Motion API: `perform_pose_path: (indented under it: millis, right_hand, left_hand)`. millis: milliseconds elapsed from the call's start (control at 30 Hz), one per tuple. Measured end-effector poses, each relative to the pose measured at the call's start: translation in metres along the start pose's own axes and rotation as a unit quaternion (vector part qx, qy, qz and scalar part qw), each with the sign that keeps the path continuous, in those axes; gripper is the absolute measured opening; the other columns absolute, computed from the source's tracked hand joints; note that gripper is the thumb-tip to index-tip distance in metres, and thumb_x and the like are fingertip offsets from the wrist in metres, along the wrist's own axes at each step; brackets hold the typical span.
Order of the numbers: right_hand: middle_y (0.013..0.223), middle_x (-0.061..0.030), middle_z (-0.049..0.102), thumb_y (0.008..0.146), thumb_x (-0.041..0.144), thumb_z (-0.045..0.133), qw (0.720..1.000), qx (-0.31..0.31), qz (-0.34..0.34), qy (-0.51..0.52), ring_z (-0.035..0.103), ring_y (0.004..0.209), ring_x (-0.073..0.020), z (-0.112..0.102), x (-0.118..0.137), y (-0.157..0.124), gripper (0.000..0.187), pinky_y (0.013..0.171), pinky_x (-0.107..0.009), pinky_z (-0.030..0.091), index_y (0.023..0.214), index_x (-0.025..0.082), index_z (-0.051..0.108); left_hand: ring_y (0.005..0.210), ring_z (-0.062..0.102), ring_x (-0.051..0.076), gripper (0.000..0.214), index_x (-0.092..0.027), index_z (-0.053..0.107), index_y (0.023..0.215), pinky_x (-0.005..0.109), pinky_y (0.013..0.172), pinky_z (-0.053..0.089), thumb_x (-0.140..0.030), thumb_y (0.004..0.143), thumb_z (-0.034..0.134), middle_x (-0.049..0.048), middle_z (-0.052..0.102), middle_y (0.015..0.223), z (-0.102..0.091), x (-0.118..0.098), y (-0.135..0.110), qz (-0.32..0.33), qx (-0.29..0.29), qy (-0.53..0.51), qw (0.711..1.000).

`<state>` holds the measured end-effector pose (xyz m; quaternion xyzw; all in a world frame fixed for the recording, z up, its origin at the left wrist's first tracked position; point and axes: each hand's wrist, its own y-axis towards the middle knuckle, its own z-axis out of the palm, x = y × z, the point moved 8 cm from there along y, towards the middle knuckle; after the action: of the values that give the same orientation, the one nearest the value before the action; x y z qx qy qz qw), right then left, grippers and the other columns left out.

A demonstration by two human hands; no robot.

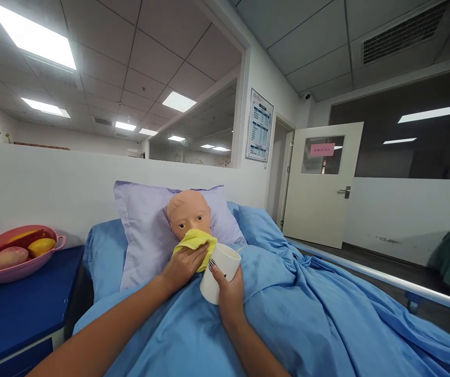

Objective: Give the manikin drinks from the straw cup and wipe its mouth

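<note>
Pressed a yellow cloth (195, 242) against the mouth and chin of a manikin head (189, 212) with the left hand (183, 267) — fingers curled shut over the bunched fabric, back of the hand turned toward the camera. Gripped a white cup (219, 272) in the right hand (227, 285), clamped round its lower wall from the near side, with dark-painted nails showing against the white. Held the cup roughly upright, tilted slightly toward the manikin, its rim touching the lower right edge of the cloth and just below the chin. Could not make out what the cup contained.

Faced the manikin head lying back on a lilac pillow (142, 230), covered up to the neck by a blue blanket (307, 314) rumpled across the whole bed. Had both forearms stretched out over that blanket.

Saw on the left a dark blue bedside cabinet (17, 314) carrying a pink bowl (58, 242) of fruit — a reddish mango (8, 257) and a yellow fruit (41, 246) among it. Saw on the right a pale bed rail (385, 280) running along the mattress edge, and beyond it a white door (319, 209) standing ajar near a wall chart (259, 125).
</note>
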<state>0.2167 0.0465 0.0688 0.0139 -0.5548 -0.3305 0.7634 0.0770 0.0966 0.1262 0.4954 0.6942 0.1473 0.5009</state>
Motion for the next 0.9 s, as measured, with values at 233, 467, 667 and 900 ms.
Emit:
perform_pose_path:
  millis: [233,467,667,900]
  right_hand:
    - [0.108,-0.0069,0.067,0.066,0.049,0.08,1.0,0.004,-0.005,-0.01,0.065,0.092,-0.0244,0.0,0.002,0.001,0.067,0.079,-0.038,0.053,0.119,0.019,0.053]
    - [0.089,-0.0027,0.067,0.063,0.051,0.081,0.999,-0.017,0.022,-0.016,0.065,0.076,-0.023,-0.003,0.003,-0.001,0.062,0.064,-0.034,0.054,0.109,0.02,0.055]
    - [0.093,-0.0026,0.068,0.065,0.052,0.08,1.0,-0.022,0.009,0.013,0.065,0.081,-0.0226,-0.003,0.003,0.0,0.063,0.07,-0.035,0.054,0.113,0.021,0.054]
    - [0.097,-0.0042,0.068,0.066,0.047,0.08,1.0,-0.026,-0.008,0.014,0.064,0.081,-0.021,-0.003,0.003,0.003,0.059,0.072,-0.035,0.053,0.112,0.019,0.056]
  left_hand:
    - [0.13,0.053,0.03,0.035,-0.021,0.071,0.116,0.048,0.12,0.023,-0.016,0.082,0.066,0.0137,0.065,0.128,-0.015,-0.022,-0.007,-0.002,-0.045,-0.012,0.999]
    - [0.139,0.04,0.026,0.04,-0.029,0.066,0.12,0.042,0.121,0.024,-0.013,0.083,0.059,0.0017,0.059,0.137,-0.047,-0.06,0.027,-0.002,-0.34,-0.085,0.937]
    - [0.137,0.044,0.03,0.035,-0.018,0.068,0.119,0.052,0.122,0.015,-0.015,0.087,0.055,0.0145,0.059,0.137,0.006,-0.031,0.048,0.056,-0.027,0.039,0.997]
    - [0.137,0.045,0.028,0.039,-0.019,0.063,0.127,0.052,0.121,0.017,-0.016,0.09,0.05,0.0122,0.057,0.139,0.01,-0.015,0.036,0.069,-0.02,0.079,0.994]
